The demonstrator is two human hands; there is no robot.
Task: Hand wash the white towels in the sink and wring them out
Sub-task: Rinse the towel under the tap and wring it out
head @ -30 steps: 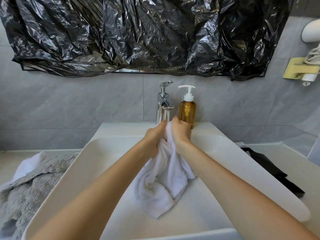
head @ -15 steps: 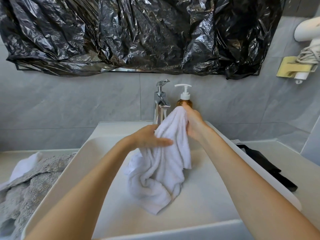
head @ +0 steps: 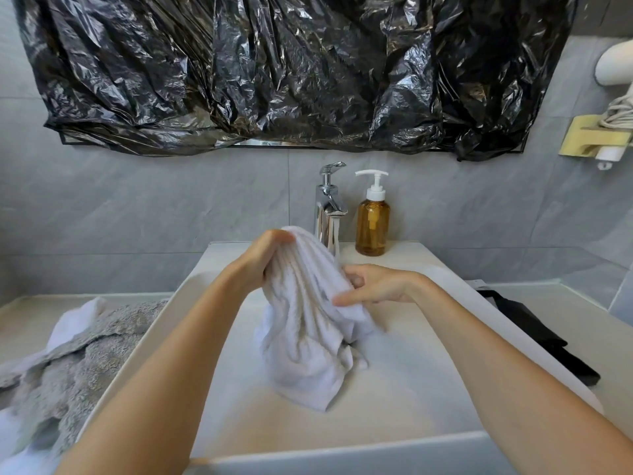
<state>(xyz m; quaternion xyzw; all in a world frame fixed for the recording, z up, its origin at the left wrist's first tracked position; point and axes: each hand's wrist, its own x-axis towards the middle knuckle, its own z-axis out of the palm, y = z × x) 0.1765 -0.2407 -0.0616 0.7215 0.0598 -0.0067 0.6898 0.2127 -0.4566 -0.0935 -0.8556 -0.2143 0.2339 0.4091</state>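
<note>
Since half a second ago, the top of the white towel [head: 308, 313] has been passed from the right hand [head: 375, 286] to the left hand [head: 265, 260], which now grips the bunched upper end beside the faucet [head: 329, 207]. The right hand has been lowered to the towel's middle, where its grip is spread, with fingers laid along the cloth and the thumb pressed in. The towel is held upright over the sink [head: 394, 406], its lower end touching the basin floor. Unmoved are the amber soap bottle [head: 372, 224], the grey towel [head: 68, 365] on the desk at left, and the black cloth [head: 534, 334] at right.
</note>
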